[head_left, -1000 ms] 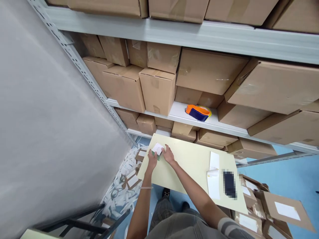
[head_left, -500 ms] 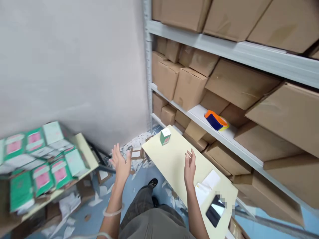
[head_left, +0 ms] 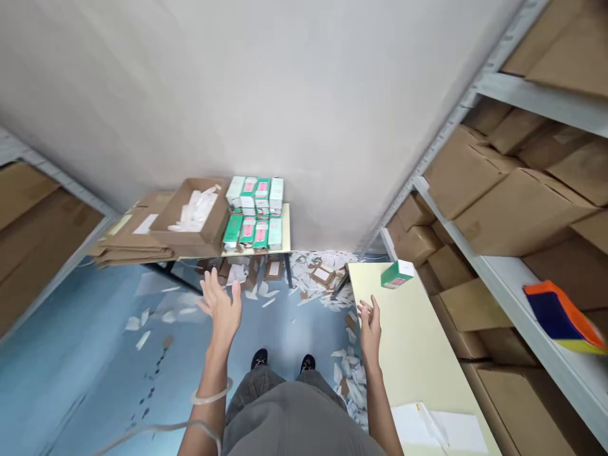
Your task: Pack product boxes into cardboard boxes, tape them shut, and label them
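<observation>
Fingers point(head_left: 209, 290) spread wide on the left hand point(head_left: 221, 310), palm up, out over the floor point(head_left: 95, 354) and holding nothing. The right hand point(head_left: 370, 322) is up too, seen edge-on, fingers loosely apart and empty, hovering at the near corner of the pale yellow surface point(head_left: 413, 354). The small green box point(head_left: 398, 273) sits by itself at the far end of that surface, tilted, white face up, beyond the right hand and apart from it. There's a clear band point(head_left: 211, 396) around the left wrist.

Closer in, white sheets point(head_left: 437, 427) lie on the near end of the same surface. Black shoes point(head_left: 259, 360) stand on the blue floor below, with paper scraps point(head_left: 327, 278) thick toward the wall point(head_left: 285, 95).

Straight ahead, a far surface point(head_left: 286, 231) against the wall carries green and pink boxes point(head_left: 254, 212) packed in rows. Beside them is an open carton point(head_left: 190, 218) with white material inside, then flattened cardboard point(head_left: 133, 244) further left.

On the right, grey shelving point(head_left: 508, 278) is loaded with brown cartons point(head_left: 513, 202). An orange and blue tape dispenser point(head_left: 560, 316) rests on the middle shelf, well away from both hands.
</observation>
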Available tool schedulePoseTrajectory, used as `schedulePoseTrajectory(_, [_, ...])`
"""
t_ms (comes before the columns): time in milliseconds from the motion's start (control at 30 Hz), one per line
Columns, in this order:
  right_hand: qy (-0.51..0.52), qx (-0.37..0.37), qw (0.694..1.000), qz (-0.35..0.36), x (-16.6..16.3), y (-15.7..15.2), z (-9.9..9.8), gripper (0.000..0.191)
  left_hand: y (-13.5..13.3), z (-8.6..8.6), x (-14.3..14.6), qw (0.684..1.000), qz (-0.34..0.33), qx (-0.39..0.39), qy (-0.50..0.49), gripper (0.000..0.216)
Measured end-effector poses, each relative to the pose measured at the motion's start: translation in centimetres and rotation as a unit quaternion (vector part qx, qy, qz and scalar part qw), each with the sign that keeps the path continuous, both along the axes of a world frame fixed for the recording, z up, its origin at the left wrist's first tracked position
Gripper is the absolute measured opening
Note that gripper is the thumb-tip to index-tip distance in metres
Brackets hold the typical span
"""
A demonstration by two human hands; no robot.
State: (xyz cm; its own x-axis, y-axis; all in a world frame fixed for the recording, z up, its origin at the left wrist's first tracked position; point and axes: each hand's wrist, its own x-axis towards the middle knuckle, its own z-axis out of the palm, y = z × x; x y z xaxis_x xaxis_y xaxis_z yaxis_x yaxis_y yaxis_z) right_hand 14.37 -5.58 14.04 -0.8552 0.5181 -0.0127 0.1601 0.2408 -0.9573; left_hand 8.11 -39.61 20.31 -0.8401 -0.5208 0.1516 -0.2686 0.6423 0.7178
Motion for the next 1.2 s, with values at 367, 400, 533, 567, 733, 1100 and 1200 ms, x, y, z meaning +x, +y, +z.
schedulePoseTrajectory(367, [0.062, -0.019, 0.982, 0.175, -9.8, -23.6, 1.6, 0.074, -21.5, -1.4, 7.4, 0.985, 0.173, 0.009, -0.015, 0.07])
schedulePoseTrajectory(400, [0.057, -0.025, 0.979, 0.195, -9.8, -26.5, 1.3, 0.073, -23.8, -1.5, 8.2, 0.981, 0.195, 0.009, -0.016, 0.071])
schedulePoseTrajectory(533, [0.032, -0.016, 0.966, 0.258, -9.2, -36.2, 0.9, 0.071, -31.6, -2.1, 10.1, 0.971, 0.237, 0.011, -0.027, 0.07])
schedulePoseTrajectory(567, [0.028, -0.008, 0.964, 0.264, -9.2, -37.8, 0.9, 0.07, -33.1, -2.2, 10.1, 0.971, 0.235, 0.014, -0.032, 0.069])
schedulePoseTrajectory(733, [0.022, 0.028, 0.972, 0.233, -11.1, -41.1, 1.0, 0.07, -39.1, -3.4, 7.6, 0.973, 0.222, 0.045, -0.041, 0.066])
schedulePoseTrajectory(1100, [0.046, 0.004, 0.95, 0.308, -21.4, -56.6, 0.4, 0.049, -50.6, -7.6, -2.2, 0.968, 0.224, 0.1, -0.058, 0.064])
schedulePoseTrajectory(1200, [0.077, 0.003, 0.902, 0.425, -24.9, -65.5, 0.3, 0.041, -55.0, -9.3, -4.4, 0.963, 0.219, 0.152, -0.048, 0.063])
